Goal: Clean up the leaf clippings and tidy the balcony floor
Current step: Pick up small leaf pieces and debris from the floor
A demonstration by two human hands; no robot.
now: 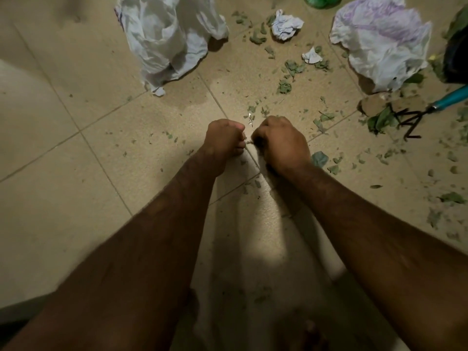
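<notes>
Both grips are being clenched mid-frame, left hand (pixel 224 138) and right hand (pixel 281 143), on a few leaf clippings (pixel 249 142) pinched between them; most of the mess is lying upper right, nearer the right hand, white bag (pixel 164 39) upper left.

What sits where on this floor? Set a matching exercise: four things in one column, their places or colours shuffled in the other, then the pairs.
Things
1. white plastic bag
2. crumpled paper ball
3. hand rake
4. purple-streaked bag

Places or colours
A. teal handle, at the right edge
B. upper right
C. upper left
D. between the two bags

Pairs: 1-C, 2-D, 3-A, 4-B
</notes>
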